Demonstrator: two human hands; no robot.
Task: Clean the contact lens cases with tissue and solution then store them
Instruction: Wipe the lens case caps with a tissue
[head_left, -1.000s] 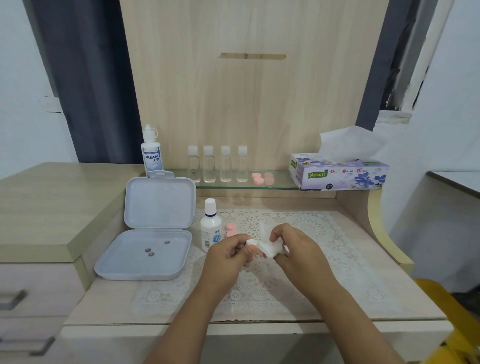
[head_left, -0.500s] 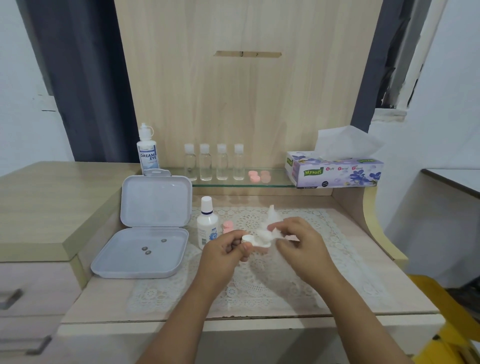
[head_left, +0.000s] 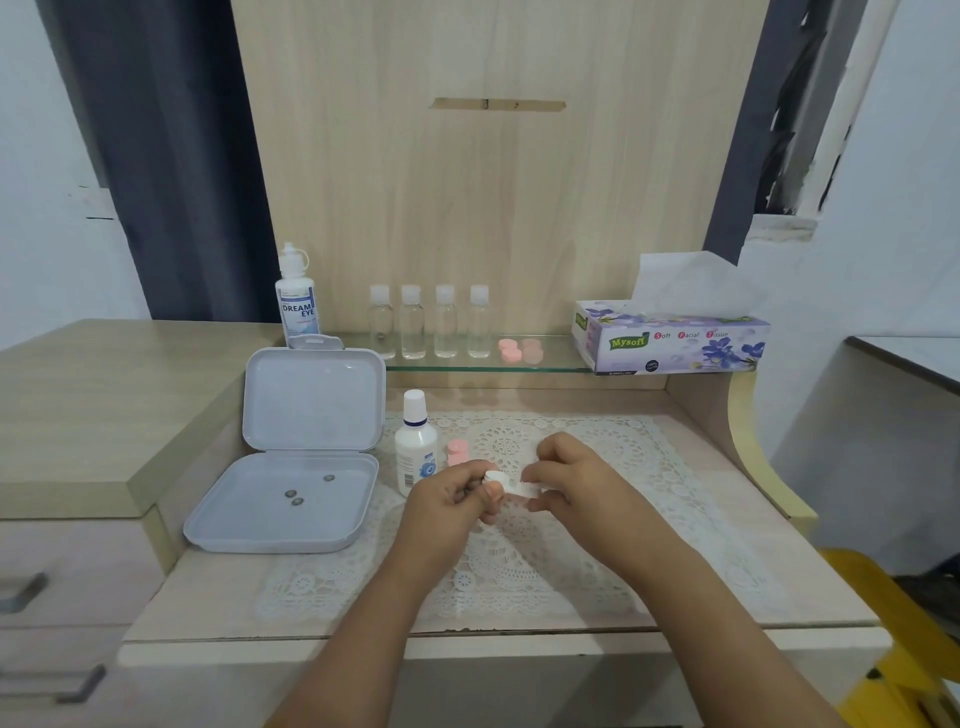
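My desk (head_left: 701, 582) carries a lace mat (head_left: 597, 467), with the open grey storage box (head_left: 291, 519) at its left edge and a small solution bottle (head_left: 415, 452) just beside that. Above the mat, my left hand (head_left: 447, 504) curls its fingers round one end of the white contact lens case (head_left: 511, 486), while my right hand (head_left: 576, 483) pinches the other end; whether tissue is tucked in there, I cannot tell.

The white contact lens case (head_left: 511, 486) is held above the lace mat, near the middle — a tissue is not clearly visible. The small solution bottle (head_left: 415, 452) stands upright just left, two pink caps (head_left: 457, 451) beside it.
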